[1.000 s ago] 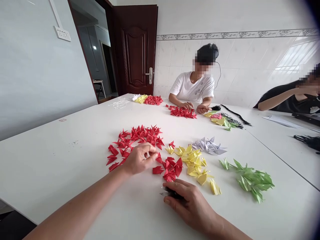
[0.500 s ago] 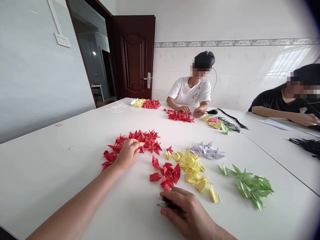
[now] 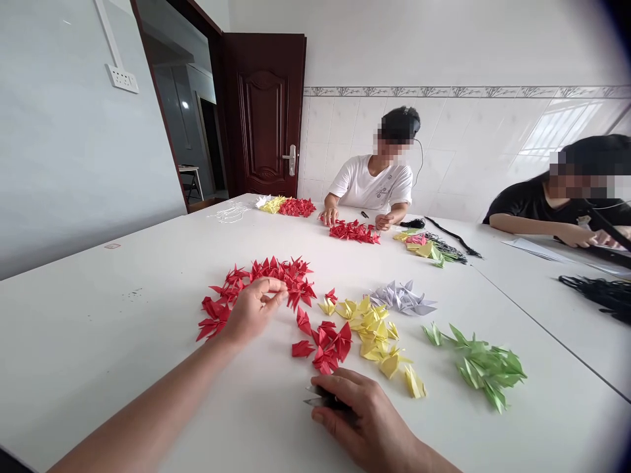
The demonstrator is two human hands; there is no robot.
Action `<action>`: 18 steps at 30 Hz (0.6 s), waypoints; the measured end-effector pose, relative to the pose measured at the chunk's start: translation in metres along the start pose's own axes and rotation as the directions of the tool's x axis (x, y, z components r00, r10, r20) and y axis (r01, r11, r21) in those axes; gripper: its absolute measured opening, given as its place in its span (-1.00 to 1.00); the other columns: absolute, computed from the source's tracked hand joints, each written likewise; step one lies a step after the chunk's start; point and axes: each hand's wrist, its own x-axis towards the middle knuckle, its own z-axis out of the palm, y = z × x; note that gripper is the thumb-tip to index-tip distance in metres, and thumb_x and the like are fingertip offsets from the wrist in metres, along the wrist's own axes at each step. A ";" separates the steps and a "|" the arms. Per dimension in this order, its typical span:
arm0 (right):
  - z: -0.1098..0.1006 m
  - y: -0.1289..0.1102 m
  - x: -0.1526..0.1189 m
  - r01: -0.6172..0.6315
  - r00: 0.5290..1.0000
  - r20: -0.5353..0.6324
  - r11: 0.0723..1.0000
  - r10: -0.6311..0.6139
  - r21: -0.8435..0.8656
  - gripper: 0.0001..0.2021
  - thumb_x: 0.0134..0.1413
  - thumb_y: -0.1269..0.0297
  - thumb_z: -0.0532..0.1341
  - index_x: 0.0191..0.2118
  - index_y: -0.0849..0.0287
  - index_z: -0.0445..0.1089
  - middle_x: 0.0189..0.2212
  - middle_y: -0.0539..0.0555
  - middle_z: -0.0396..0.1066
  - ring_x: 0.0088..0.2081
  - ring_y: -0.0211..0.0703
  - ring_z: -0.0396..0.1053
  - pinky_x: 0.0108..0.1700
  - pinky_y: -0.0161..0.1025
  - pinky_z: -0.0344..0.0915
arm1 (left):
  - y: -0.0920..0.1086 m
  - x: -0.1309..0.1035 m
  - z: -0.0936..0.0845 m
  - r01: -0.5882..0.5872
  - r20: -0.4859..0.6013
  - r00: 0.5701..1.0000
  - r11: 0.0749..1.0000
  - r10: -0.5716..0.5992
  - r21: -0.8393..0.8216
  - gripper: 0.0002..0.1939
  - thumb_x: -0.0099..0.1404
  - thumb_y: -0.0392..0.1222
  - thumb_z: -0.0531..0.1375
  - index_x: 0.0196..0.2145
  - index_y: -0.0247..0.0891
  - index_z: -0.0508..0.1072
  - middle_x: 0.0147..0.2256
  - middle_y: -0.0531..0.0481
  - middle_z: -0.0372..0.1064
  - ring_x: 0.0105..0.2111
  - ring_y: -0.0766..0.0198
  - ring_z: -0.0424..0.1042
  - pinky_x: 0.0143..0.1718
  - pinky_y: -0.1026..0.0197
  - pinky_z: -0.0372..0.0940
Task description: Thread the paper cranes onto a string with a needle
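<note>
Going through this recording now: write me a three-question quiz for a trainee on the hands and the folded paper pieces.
1. Multiple choice: what does the right hand hold?
A. a paper sheet
B. pointed-blade snips
C. a black cord

2. True or false: the pale lilac pieces lie farther from the camera wearer than the green pieces.

3. Fill in the colour: the left hand is at the edge of the larger near group of ____ folded pieces.

Key: 1. B; 2. true; 3. red.
</note>
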 end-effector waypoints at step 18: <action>0.001 0.007 0.003 -0.028 0.939 -0.342 0.999 0.036 0.030 -0.78 0.14 0.25 0.09 -0.18 0.20 0.41 -0.43 0.10 0.43 -0.43 -0.16 0.38 -0.42 -0.30 0.33 | 0.036 -0.033 0.017 -0.246 0.142 0.956 0.966 0.256 -0.082 -0.87 0.20 -0.26 0.13 -0.28 -0.30 0.42 -0.38 -0.06 0.47 -0.39 0.30 0.47 -0.39 0.30 0.43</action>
